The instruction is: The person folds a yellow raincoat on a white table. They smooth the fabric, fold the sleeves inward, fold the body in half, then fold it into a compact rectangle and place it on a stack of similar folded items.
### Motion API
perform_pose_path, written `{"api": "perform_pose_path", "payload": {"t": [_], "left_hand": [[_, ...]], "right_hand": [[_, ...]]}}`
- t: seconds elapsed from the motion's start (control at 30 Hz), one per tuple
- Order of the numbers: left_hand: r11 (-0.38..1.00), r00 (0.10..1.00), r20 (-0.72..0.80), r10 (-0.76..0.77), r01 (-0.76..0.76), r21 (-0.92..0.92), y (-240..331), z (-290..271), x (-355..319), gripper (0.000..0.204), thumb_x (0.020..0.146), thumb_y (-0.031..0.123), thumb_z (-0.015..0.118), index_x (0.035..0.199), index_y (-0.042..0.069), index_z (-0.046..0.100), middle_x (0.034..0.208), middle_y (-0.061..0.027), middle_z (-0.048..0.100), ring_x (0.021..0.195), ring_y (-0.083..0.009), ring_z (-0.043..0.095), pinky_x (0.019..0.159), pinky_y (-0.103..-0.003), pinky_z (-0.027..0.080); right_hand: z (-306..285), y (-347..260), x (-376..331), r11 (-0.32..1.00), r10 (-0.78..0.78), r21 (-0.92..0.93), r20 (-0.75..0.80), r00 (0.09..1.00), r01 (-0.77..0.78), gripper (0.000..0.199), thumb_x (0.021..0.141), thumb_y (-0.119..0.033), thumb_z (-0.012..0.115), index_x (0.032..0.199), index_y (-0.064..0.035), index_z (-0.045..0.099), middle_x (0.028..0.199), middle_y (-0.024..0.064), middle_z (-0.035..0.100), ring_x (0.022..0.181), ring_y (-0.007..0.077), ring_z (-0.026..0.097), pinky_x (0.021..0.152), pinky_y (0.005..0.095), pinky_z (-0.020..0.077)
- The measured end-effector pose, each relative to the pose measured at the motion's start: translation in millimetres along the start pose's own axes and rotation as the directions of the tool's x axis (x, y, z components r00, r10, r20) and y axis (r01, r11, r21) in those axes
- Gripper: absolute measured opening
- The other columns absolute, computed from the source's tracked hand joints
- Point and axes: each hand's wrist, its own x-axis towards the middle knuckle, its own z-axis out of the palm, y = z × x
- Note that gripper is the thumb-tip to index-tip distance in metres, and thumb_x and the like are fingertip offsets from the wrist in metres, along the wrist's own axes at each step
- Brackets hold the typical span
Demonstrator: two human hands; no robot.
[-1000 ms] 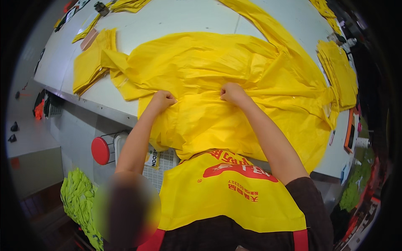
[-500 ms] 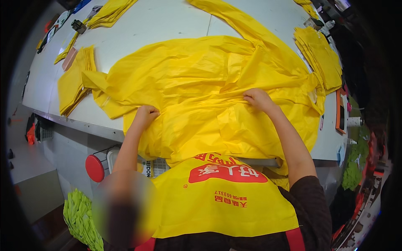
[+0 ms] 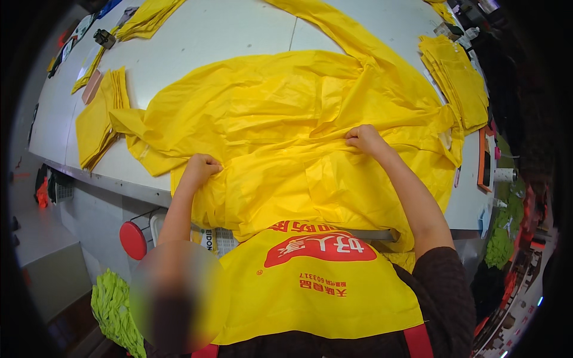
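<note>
A large yellow garment (image 3: 268,89), thin, creased and with long sleeves, lies spread across the white table (image 3: 227,30). Its near part hangs over the table's front edge. My left hand (image 3: 202,170) pinches the cloth at the left, thumb against fingers. Farther right, my right hand (image 3: 365,141) pinches a gathered fold running crosswise through the middle. A long yellow strip of cloth, perhaps a sleeve (image 3: 322,18), stretches toward the far edge. The yellow apron (image 3: 334,310) that I wear comes close to the hanging cloth.
Folded yellow stacks lie at the left (image 3: 98,122), far left (image 3: 149,18) and right (image 3: 456,83). A small dark box (image 3: 104,39) stands far left. Below the table are a red round stool (image 3: 132,240) and a heap of lime-green cloth (image 3: 116,310). An orange-edged tray (image 3: 484,158) sits at the right.
My left hand has moved slightly left and nearer, with the cloth still pinched. The right hand has hardly moved. The left part of the garment has shifted a little left.
</note>
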Motion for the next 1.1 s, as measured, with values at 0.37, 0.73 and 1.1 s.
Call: {"api": "perform_pose_path", "payload": {"t": [0.37, 0.73, 1.1], "left_hand": [[0.991, 0.989, 0.073, -0.132, 0.133, -0.013, 4, -5, 13, 0.017, 0.069, 0.015, 0.073, 0.07, 0.001, 0.063, 0.055, -0.0007, 0.054, 0.045, -0.0092, 0.045, 0.042, -0.026, 0.037], [0.994, 0.994, 0.062, -0.094, 0.096, -0.042, -5, -1, 13, 0.016, 0.069, 0.013, 0.072, 0.073, -0.001, 0.064, 0.058, -0.0015, 0.057, 0.046, -0.0086, 0.046, 0.042, -0.025, 0.038], [0.988, 0.998, 0.044, 0.033, -0.026, -0.15, -21, 11, 8, 0.012, 0.071, 0.012, 0.07, 0.074, 0.001, 0.065, 0.058, -0.0017, 0.057, 0.048, -0.009, 0.049, 0.045, -0.025, 0.039]], "right_hand": [[-5, 0, 7, 0.994, -0.106, 0.02, 0.049, 0.993, 0.105, 0.013, 0.069, -0.01, 0.068, 0.078, -0.0009, 0.066, 0.069, 0.0117, 0.064, 0.061, 0.02, 0.06, 0.057, 0.0298, 0.0462], [-20, -4, 21, 0.99, 0.019, 0.131, 0.224, 0.974, -0.049, 0.013, 0.067, -0.01, 0.071, 0.072, -0.0005, 0.064, 0.061, 0.0067, 0.06, 0.055, 0.013, 0.053, 0.053, 0.0271, 0.0428], [-25, -1, 31, 0.993, 0.113, -0.055, 0.279, 0.954, -0.102, 0.021, 0.067, -0.02, 0.075, 0.068, -0.0029, 0.062, 0.059, 0.0051, 0.058, 0.054, 0.0116, 0.053, 0.05, 0.0274, 0.0419]]}}
